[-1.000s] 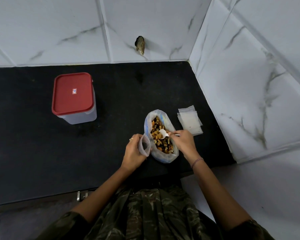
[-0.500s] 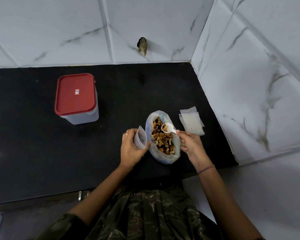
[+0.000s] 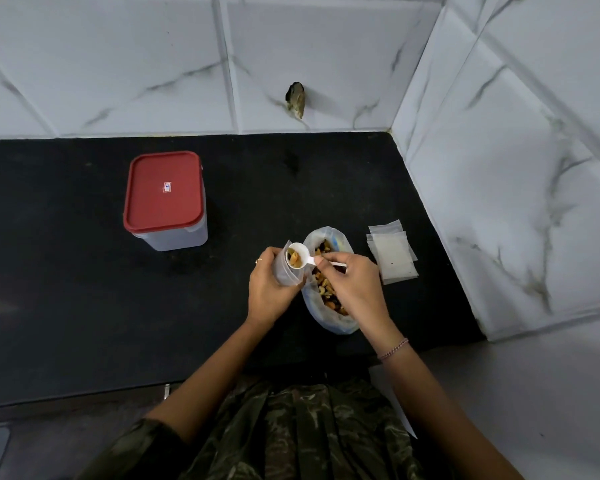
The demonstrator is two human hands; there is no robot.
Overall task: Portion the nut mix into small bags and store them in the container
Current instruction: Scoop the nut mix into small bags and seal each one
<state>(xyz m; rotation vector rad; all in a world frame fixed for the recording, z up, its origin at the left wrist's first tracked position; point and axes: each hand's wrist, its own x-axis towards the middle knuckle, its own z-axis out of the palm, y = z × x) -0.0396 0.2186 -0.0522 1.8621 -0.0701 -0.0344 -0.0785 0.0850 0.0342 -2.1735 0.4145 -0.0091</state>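
My left hand [image 3: 269, 289] grips a small clear bag [image 3: 286, 271], held upright with its mouth open. My right hand [image 3: 352, 284] holds a white plastic spoon [image 3: 300, 256] loaded with nuts, its bowl right over the small bag's mouth. Just right of the small bag, partly under my right hand, the big open bag of nut mix [image 3: 328, 303] lies on the black counter. A stack of empty small bags [image 3: 394, 256] lies to the right of it. The container [image 3: 167, 202], clear with a red lid on, stands at the left.
The black counter [image 3: 84, 289] ends at marble-tiled walls behind and to the right [image 3: 516, 185]. A dark hole [image 3: 296, 98] shows in the back wall. The counter's front edge runs just before my camouflage clothing.
My right hand lifted the spoon out of the nut mix and carried it left to the small bag's mouth. My left hand tipped the small bag upright.
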